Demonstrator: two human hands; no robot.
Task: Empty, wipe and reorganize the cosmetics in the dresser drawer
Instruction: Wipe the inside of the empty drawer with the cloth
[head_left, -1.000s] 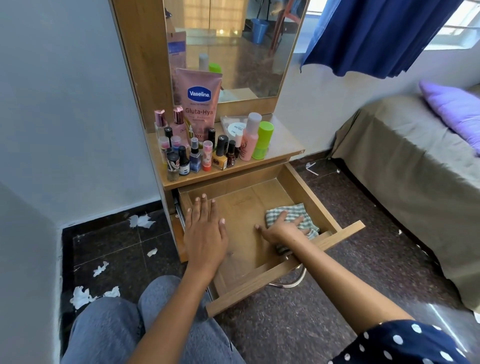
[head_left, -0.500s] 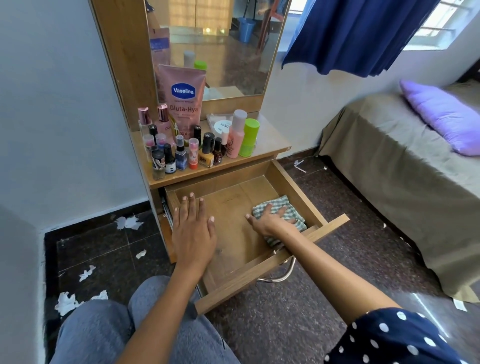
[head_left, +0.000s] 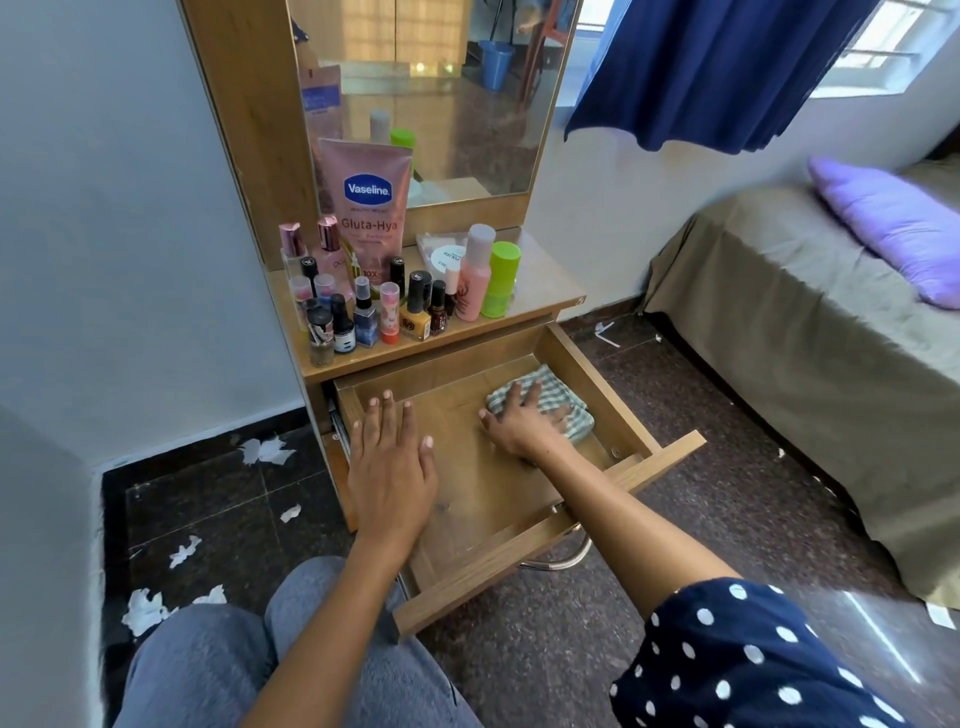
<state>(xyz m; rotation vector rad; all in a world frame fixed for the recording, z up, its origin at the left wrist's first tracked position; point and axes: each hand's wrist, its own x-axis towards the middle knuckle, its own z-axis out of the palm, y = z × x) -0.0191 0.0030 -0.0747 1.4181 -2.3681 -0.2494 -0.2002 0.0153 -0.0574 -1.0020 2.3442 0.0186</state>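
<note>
Inside wooden drawer (head_left: 587, 364): right hand (head_left: 519, 423) flat on crumpled checked cloth (head_left: 550, 400); left hand (head_left: 389, 462) grip released.

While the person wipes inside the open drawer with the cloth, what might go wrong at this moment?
1. The bottles stand crowded near the front edge of the dresser top, right above the drawer; shaking from the wiping could perhaps tip one in.
2. The drawer is pulled far out, and the left hand lies flat over its left side while the right hand presses the checked cloth; much weight may strain it.
</note>
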